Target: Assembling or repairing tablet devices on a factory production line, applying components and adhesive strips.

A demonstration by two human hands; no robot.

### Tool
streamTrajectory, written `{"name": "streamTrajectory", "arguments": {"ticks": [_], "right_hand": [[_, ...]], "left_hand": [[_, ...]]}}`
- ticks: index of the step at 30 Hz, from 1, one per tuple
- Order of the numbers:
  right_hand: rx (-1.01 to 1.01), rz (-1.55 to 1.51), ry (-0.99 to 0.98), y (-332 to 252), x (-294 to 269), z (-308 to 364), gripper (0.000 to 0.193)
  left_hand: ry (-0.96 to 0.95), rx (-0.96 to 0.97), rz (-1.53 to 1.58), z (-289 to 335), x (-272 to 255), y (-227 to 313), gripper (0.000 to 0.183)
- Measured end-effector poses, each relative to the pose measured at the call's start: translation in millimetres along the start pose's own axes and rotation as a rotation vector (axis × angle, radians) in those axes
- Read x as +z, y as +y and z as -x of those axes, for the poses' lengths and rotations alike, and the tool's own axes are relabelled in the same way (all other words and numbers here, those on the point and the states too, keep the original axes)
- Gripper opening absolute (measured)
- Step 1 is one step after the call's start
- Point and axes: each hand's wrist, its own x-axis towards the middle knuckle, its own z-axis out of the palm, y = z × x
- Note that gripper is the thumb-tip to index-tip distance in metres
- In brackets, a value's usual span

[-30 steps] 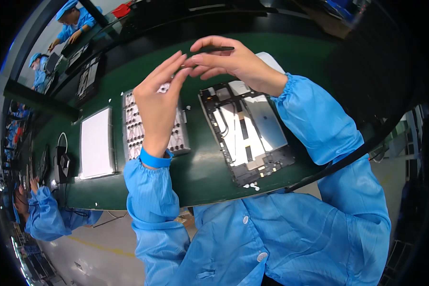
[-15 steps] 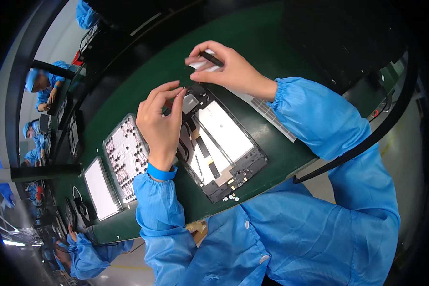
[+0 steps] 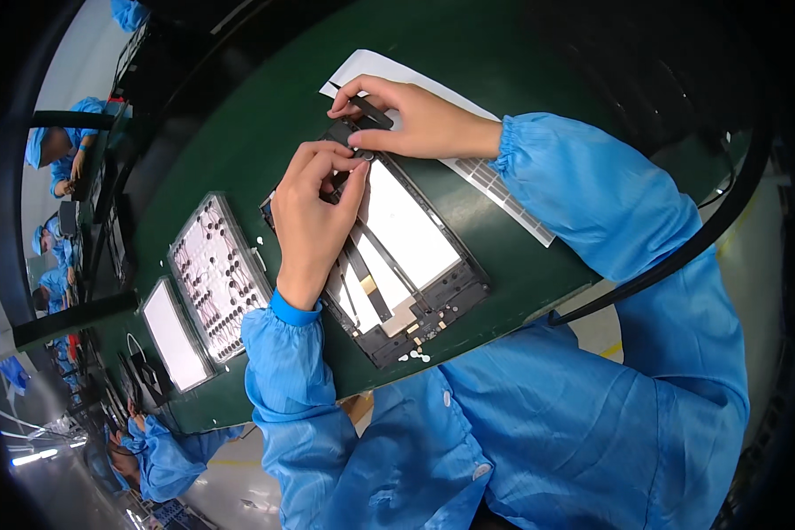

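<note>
An opened tablet-like device [image 3: 412, 225], with a black frame and white inner panels, lies at a slant on the green table. Over its far end, my left hand [image 3: 314, 212] pinches thumb and forefinger together; what sits between them is too small to make out. My right hand [image 3: 415, 121] meets it there, thumb down at the device's far edge. Black tweezers [image 3: 371, 112] are tucked in the right fingers, thin tip pointing away to the upper left. Dark strips and a flat cable [image 3: 362, 278] run along the panel. Both hands partly hide the far end.
Left of the device is a clear tray [image 3: 216, 274] of several small round black parts with wires, beside a white-topped tray [image 3: 175, 336]. A white sheet with grey labels [image 3: 512, 199] lies to the right. Small white pieces [image 3: 415, 357] sit near the table edge. Co-workers [image 3: 66, 146] are at far left.
My left hand has come down onto the device's far end, and my right hand has lowered to meet it. The label sheet shows more fully; the whole view has shifted slightly.
</note>
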Motion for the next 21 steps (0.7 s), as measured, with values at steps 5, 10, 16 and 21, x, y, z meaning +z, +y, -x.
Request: {"name": "streamTrajectory", "arguments": {"ticks": [5,10,16,21], "right_hand": [[0.031,0.130,-0.063,-5,1,5,0.045],[0.041,0.132,-0.097,-12,2,3,0.049],[0.026,0.110,-0.155,-11,-1,-1,0.049],[0.016,0.173,-0.150,-9,1,-1,0.048]], "left_hand": [[0.011,0.041,-0.008,2,1,1,0.011],[0.009,0.009,0.005,6,-2,1,0.010],[-0.004,0.015,0.058,8,-6,1,0.009],[-0.016,-0.017,0.091,2,-10,-7,0.013]]}}
